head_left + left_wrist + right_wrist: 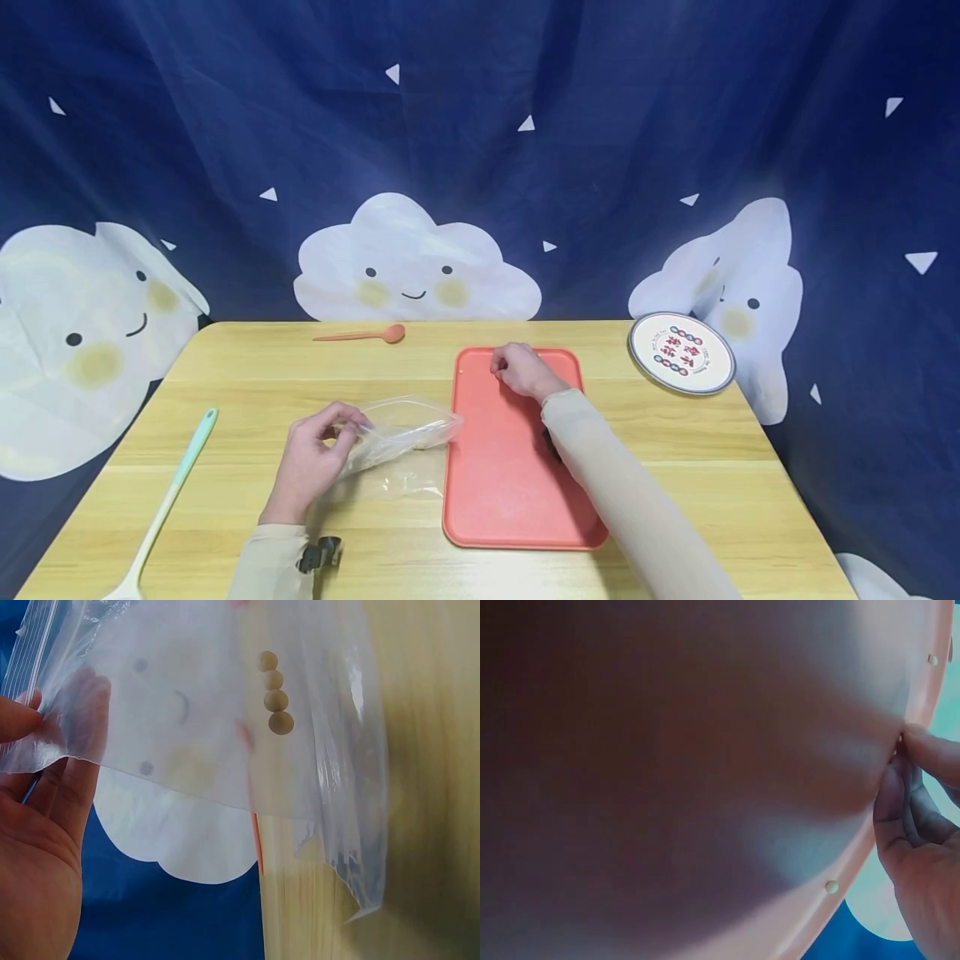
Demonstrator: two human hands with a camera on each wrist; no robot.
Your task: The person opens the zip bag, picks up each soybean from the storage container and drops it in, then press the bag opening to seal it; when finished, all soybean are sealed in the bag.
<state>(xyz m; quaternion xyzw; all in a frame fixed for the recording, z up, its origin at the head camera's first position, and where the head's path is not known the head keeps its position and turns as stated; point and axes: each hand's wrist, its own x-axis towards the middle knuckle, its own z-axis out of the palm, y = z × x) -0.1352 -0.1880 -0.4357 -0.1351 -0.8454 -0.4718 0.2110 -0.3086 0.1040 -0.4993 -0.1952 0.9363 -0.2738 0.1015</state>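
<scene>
With thumb and fingers, my left hand [315, 454] pinches the edge of a clear zip-lock bag [405, 429], which leans over the wood. Through its plastic in the left wrist view, several small beige balls [276, 700] line up in a row. My right hand [525, 371] is over the far end of a coral-red tray [510, 492]. Its thumb and fingertips close round small pale balls at the rim, mostly hidden by the fingers in the right wrist view. One pale ball [933, 659] lies along the rim on one side of them, another [832, 886] on the other.
An orange-red spoon [393, 333] lies near the table's back edge. Along the left side is a long utensil with a mint handle [193, 450]. A white plate [682, 353] with red lettering is at the back right. A blue cloud-print curtain [480, 125] hangs behind the table.
</scene>
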